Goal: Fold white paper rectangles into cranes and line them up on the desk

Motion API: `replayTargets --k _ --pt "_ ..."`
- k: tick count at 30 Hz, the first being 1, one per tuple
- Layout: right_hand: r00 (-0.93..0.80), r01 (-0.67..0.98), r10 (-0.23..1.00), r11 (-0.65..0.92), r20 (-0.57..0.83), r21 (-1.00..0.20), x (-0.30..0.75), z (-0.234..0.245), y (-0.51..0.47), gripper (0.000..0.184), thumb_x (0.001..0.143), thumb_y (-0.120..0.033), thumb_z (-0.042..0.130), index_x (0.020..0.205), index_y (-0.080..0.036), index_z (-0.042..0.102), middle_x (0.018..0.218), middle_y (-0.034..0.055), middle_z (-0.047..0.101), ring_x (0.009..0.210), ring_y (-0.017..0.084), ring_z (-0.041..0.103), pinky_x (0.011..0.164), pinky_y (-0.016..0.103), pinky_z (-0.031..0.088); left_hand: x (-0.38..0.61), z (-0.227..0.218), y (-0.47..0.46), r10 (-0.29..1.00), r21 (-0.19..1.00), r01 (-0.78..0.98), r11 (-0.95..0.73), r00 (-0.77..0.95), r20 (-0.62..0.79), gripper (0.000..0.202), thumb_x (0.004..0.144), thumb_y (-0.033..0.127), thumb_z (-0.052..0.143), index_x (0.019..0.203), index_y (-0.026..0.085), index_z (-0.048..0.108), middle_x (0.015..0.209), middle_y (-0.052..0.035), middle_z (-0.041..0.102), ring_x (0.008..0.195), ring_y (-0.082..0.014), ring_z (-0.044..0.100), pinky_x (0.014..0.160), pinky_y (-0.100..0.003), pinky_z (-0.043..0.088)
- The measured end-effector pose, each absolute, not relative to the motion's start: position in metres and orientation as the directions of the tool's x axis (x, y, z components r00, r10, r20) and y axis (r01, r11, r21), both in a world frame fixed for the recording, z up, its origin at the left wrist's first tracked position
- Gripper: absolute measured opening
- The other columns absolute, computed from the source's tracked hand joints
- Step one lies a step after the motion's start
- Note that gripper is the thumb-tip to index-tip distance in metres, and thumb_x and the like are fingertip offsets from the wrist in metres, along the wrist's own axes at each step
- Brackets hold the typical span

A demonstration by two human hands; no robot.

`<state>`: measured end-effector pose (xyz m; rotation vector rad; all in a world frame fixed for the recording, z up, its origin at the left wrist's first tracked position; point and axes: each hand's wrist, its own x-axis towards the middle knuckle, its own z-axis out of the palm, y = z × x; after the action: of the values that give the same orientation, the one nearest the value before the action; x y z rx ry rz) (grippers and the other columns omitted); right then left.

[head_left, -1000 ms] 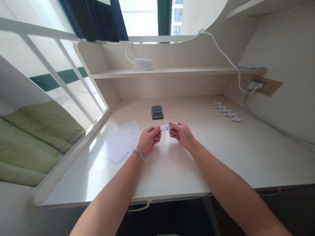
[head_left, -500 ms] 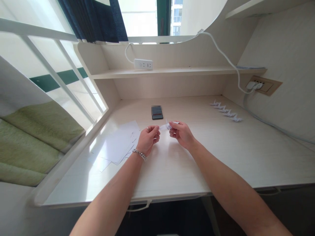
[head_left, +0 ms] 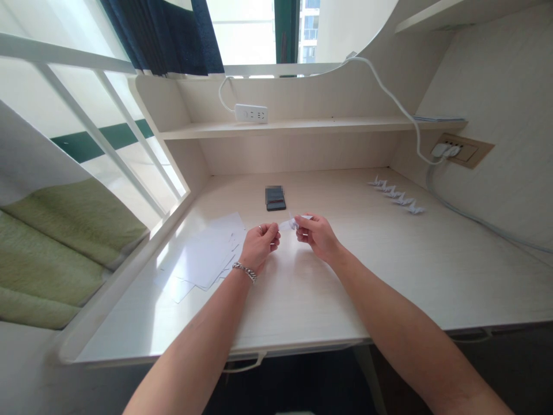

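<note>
My left hand (head_left: 260, 245) and my right hand (head_left: 316, 235) meet above the middle of the pale desk (head_left: 389, 271). Both pinch a small folded white paper figure (head_left: 288, 223), one hand on each side of it. The fingers of both hands are curled closed around the paper. A metal bracelet sits on my left wrist and a ring on a left finger. Loose white paper sheets (head_left: 203, 256) lie just left of my left hand.
A dark phone (head_left: 275, 198) lies behind the hands. Several folded paper cranes (head_left: 396, 195) stand in a row at the back right. A power strip (head_left: 251, 113) rests on the shelf, its cable running to a wall socket (head_left: 458, 151). A green cushion (head_left: 64, 242) lies left.
Both hands have stayed on the folded paper with only slight finger movement; the view has shifted a little.
</note>
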<state>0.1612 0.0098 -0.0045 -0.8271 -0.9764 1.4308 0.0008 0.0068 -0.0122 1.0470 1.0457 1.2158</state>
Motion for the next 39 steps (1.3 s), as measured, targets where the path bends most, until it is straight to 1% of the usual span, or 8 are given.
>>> replayTargets --k 7,14,18,21,29,34,37,39 --pt "-0.103 -0.38 0.994 0.001 0.044 -0.925 0.1604 -0.0039 0.0078 0.032 0.065 -0.039 0.079 0.061 -0.018 0.055 0.056 -0.0028 0.048 0.054 0.01 0.039 0.051 0.025 0.033 0.0018 -0.0106 0.0046 0.996 0.974 -0.219 0.062 0.072 -0.047 0.043 0.063 0.051 0.077 0.067 0.016 0.052 0.061 0.0035 0.052 0.055 -0.0075 0.049 0.056 -0.022 0.04" --pt "-0.077 -0.385 0.996 0.006 0.039 -0.923 0.1612 -0.0032 0.0092 0.033 0.064 -0.039 0.08 0.062 -0.018 0.054 0.055 -0.0031 0.047 0.053 0.01 0.039 0.051 0.026 0.032 -0.0007 -0.006 0.0057 0.991 0.939 -0.315 0.135 0.066 -0.12 0.038 0.066 0.048 0.076 0.072 0.016 0.056 0.066 0.0012 0.057 0.054 -0.0076 0.049 0.053 -0.021 0.039" --pt "-0.078 -0.374 0.996 0.018 0.051 -0.927 0.1615 -0.0029 0.0091 0.032 0.065 -0.039 0.079 0.062 -0.018 0.055 0.055 -0.0029 0.047 0.053 0.01 0.038 0.051 0.026 0.032 -0.0005 -0.0067 0.0069 0.993 0.955 -0.274 0.118 0.025 -0.115 0.04 0.067 0.052 0.074 0.074 0.015 0.059 0.064 -0.0001 0.058 0.051 -0.0082 0.049 0.049 -0.021 0.036" --pt "-0.083 -0.358 0.995 0.017 0.05 -0.934 0.1614 -0.0029 0.0083 0.032 0.064 -0.04 0.079 0.062 -0.018 0.055 0.055 -0.0029 0.048 0.053 0.01 0.039 0.052 0.026 0.033 0.0002 -0.0083 0.0065 0.995 0.963 -0.252 0.097 0.06 -0.085 0.04 0.064 0.048 0.078 0.07 0.015 0.057 0.064 -0.0006 0.058 0.051 -0.0075 0.048 0.05 -0.021 0.036" --pt "-0.18 -0.437 0.984 -0.091 -0.012 -0.895 0.1606 -0.0061 0.0104 0.034 0.068 -0.046 0.076 0.067 -0.018 0.058 0.061 -0.0016 0.052 0.057 0.011 0.045 0.053 0.025 0.037 -0.0004 -0.0063 0.0035 0.984 0.899 -0.416 0.134 0.16 -0.073 0.041 0.061 0.042 0.082 0.072 0.016 0.053 0.064 0.0029 0.054 0.054 -0.0063 0.049 0.053 -0.019 0.039" --pt "-0.16 -0.403 0.987 -0.083 -0.018 -0.911 0.1622 -0.0064 0.011 0.03 0.07 -0.043 0.074 0.068 -0.017 0.059 0.062 -0.0012 0.053 0.057 0.01 0.046 0.054 0.024 0.038 -0.0002 -0.0066 0.006 0.986 0.919 -0.361 0.156 0.12 -0.12 0.036 0.068 0.045 0.075 0.074 0.017 0.054 0.065 0.0014 0.056 0.051 -0.0084 0.05 0.049 -0.021 0.038" --pt "-0.154 -0.366 0.988 -0.082 -0.027 -0.927 0.1623 -0.005 0.0096 0.03 0.069 -0.043 0.074 0.066 -0.017 0.059 0.061 -0.0011 0.054 0.056 0.011 0.047 0.054 0.025 0.038 -0.0006 -0.008 0.0078 0.99 0.941 -0.311 0.135 0.087 -0.113 0.038 0.07 0.05 0.071 0.073 0.015 0.056 0.064 0.0 0.057 0.05 -0.0087 0.05 0.047 -0.022 0.036" --pt "-0.152 -0.35 0.988 -0.083 -0.031 -0.933 0.162 -0.0043 0.0089 0.03 0.069 -0.043 0.074 0.065 -0.017 0.059 0.061 -0.0011 0.054 0.056 0.011 0.047 0.054 0.025 0.037 -0.0008 -0.0084 0.008 0.991 0.952 -0.281 0.122 0.092 -0.1 0.037 0.07 0.048 0.073 0.071 0.015 0.056 0.063 0.0 0.057 0.05 -0.0082 0.049 0.048 -0.022 0.036"
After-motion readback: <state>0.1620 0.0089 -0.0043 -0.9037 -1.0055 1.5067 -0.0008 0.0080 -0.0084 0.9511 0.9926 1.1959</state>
